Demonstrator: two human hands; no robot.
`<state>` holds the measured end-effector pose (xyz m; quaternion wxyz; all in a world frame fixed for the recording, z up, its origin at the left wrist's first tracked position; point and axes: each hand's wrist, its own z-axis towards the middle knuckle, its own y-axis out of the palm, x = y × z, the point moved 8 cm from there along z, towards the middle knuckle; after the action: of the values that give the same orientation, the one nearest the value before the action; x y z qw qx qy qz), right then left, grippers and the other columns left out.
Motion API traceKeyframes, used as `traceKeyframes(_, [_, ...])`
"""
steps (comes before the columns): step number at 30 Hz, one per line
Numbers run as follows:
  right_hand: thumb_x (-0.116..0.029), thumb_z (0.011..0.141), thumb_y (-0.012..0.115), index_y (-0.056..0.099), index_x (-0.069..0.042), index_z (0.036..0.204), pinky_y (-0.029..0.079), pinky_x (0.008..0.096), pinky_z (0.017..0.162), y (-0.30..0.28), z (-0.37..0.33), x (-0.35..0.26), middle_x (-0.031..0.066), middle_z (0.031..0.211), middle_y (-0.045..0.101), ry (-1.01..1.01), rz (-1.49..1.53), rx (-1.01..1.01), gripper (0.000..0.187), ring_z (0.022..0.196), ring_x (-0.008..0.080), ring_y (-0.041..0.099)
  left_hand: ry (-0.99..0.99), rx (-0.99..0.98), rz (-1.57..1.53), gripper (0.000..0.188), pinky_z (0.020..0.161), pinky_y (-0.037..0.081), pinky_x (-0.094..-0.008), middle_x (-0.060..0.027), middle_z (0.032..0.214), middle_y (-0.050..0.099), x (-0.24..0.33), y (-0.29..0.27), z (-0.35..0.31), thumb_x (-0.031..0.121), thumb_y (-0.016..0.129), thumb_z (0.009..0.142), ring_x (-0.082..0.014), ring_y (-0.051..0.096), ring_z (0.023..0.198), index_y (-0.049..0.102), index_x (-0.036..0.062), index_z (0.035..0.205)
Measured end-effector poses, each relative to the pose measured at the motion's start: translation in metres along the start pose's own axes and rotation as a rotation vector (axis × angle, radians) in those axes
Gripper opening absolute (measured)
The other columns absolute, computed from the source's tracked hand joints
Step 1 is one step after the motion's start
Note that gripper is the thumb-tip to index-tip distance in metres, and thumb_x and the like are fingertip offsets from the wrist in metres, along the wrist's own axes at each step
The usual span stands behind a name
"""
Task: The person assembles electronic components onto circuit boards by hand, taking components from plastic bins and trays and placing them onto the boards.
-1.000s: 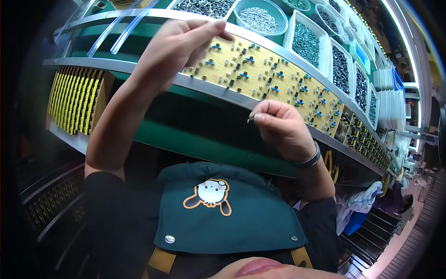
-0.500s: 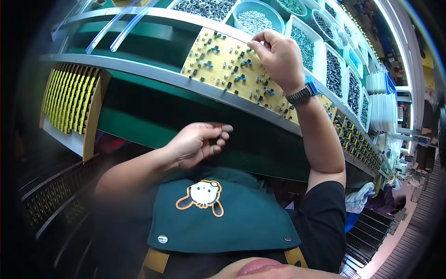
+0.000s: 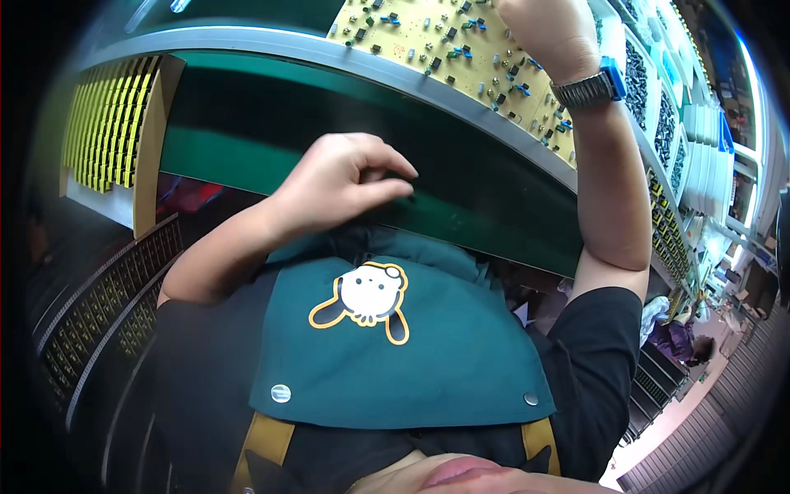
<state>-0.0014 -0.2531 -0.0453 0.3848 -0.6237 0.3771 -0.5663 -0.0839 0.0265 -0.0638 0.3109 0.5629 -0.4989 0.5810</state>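
Note:
My left hand (image 3: 341, 179) hovers over the dark green surface (image 3: 247, 148) between my body and the metal rail. Its fingers are curled, with thumb and forefinger tips close together. A tiny dark bit shows by the thumb tip; whether the fingers grip it is unclear. At the upper edge, my right hand (image 3: 547, 33) is over the tan circuit board (image 3: 411, 51), which carries black, blue, green and grey parts. The picture's edge cuts off most of its fingers, so what they hold is hidden. A watch with a blue case (image 3: 586, 89) is on that wrist.
A grey metal rail (image 3: 271, 39) runs along the board's near side. At left stands a cardboard box (image 3: 155, 148) with rows of yellow and black parts. Bins of small dark parts (image 3: 638, 78) and stacked white trays (image 3: 702, 156) line the right. Another person (image 3: 675, 337) is farther off.
The whole view has shifted, so the board and bins sit higher. My left hand has turned, its back now upward. My right hand has moved up to the picture's edge, hiding its fingertips.

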Motion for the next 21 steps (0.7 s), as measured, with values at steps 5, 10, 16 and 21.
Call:
traceKeyframes(5, [-0.018, 0.086, 0.069, 0.071, 0.004, 0.079, 0.054, 0.0421, 0.063, -0.091, -0.016, -0.016, 0.0199, 0.074, 0.071, 0.361, 0.692, 0.124, 0.023, 0.064, 0.0365, 0.065, 0.410, 0.083, 0.489, 0.010, 0.060, 0.049, -0.0295, -0.0073, 0.083, 0.065, 0.016, 0.028, -0.001, 0.005, 0.072, 0.090, -0.0175, 0.060, 0.064, 0.072, 0.0014, 0.100])
traceKeyframes(10, [-0.019, 0.087, 0.069, 0.071, 0.004, 0.080, 0.054, 0.0420, 0.063, -0.110, -0.018, -0.025, 0.0197, 0.074, 0.071, 0.259, 0.605, 0.173, 0.023, 0.064, 0.0364, 0.065, 0.377, 0.068, 0.564, 0.007, 0.061, 0.052, -0.0316, -0.0093, 0.082, 0.066, 0.023, 0.039, 0.002, 0.006, 0.071, 0.087, -0.0219, 0.060, 0.064, 0.070, 0.0009, 0.091])
traceKeyframes(16, [-0.023, 0.087, 0.071, 0.073, 0.002, 0.081, 0.055, 0.0420, 0.064, -0.111, -0.016, -0.024, 0.0198, 0.076, 0.072, 0.214, 0.613, 0.193, 0.026, 0.065, 0.0362, 0.067, -0.109, -0.041, -0.285, 0.008, 0.058, 0.051, -0.0281, -0.0085, 0.084, 0.069, -0.010, 0.021, 0.010, 0.009, 0.074, 0.091, -0.0148, 0.059, 0.063, 0.071, 0.0014, 0.093])
traceKeyframes(21, [-0.024, 0.095, 0.070, 0.074, 0.000, 0.092, 0.043, 0.0311, 0.057, -0.119, -0.037, -0.020, 0.0092, 0.071, 0.067, 0.206, 0.832, 0.364, 0.024, 0.059, 0.0212, 0.055, -0.422, -0.081, -0.919, 0.014, 0.062, 0.054, -0.0243, -0.0108, 0.089, 0.072, -0.021, 0.025, 0.002, 0.011, 0.072, 0.095, -0.0118, 0.062, 0.067, 0.073, -0.0023, 0.101])
